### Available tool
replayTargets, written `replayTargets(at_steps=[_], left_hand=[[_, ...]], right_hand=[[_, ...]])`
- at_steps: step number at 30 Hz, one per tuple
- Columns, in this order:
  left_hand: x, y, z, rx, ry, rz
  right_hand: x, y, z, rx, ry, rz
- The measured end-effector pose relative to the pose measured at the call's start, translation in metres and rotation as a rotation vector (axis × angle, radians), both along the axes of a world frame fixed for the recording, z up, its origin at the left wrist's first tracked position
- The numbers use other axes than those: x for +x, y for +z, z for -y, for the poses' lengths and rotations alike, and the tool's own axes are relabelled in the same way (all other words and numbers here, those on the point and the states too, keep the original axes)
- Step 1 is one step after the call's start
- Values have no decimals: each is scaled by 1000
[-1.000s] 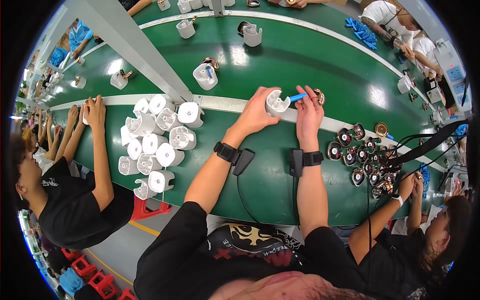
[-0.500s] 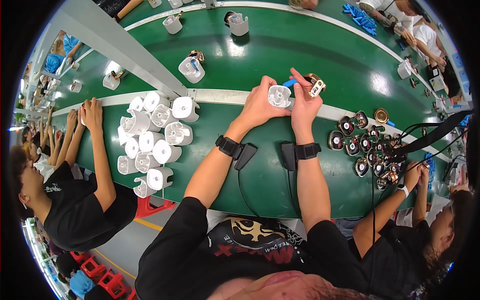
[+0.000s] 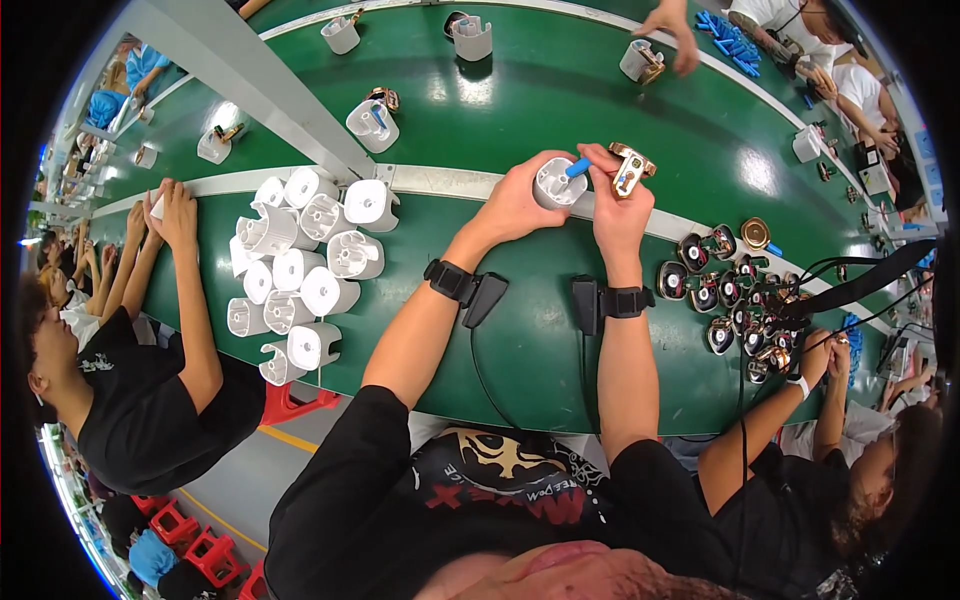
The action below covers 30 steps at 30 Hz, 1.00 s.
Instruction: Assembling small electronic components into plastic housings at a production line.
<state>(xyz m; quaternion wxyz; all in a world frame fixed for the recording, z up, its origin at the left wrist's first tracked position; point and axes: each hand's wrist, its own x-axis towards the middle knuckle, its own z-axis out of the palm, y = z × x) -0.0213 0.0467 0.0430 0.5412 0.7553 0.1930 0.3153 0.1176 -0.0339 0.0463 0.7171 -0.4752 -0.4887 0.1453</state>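
My left hand is wrapped round a white plastic housing, its open, ribbed end facing up. In my right hand is a slim blue cylinder, pinched by the fingers, with its lower end at the housing's opening. How deep the cylinder reaches inside I cannot tell. A gold-rimmed part sits against the right hand's fingers; any link between it and the cylinder is hidden. Both hands are above the far edge of the green bench.
Left of my arms stand several white housings in a cluster. Several dark, gold-rimmed parts with cables lie at right. Beyond the metal rail, more housings stand on a green surface. A co-worker's hand reaches in at the top.
The blue cylinder has come from beside the housing to its opening, tilted downward. The gold-rimmed part has turned. A co-worker's hand and another housing now show at the upper right.
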Motion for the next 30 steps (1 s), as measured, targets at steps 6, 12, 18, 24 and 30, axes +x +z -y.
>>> replayTargets(at_steps=[6,12,18,24,30], left_hand=[[-2,-2,-4,3,-25,8],[-9,-8,-12,-43,-25,-16],[-8,-27,-15,-31,-17,-11],[-4,-22,-10,-33,-63,44],[-4,-19,-10,-66,-135,102]], right_hand=[[1,5,1,-69,-53,255],[-6,-6,-8,-132,13,263],[-5,-21,-15,-122,39,143],[7,-25,-8,-296,79,148],[9,-18,-8,-175,89,236]])
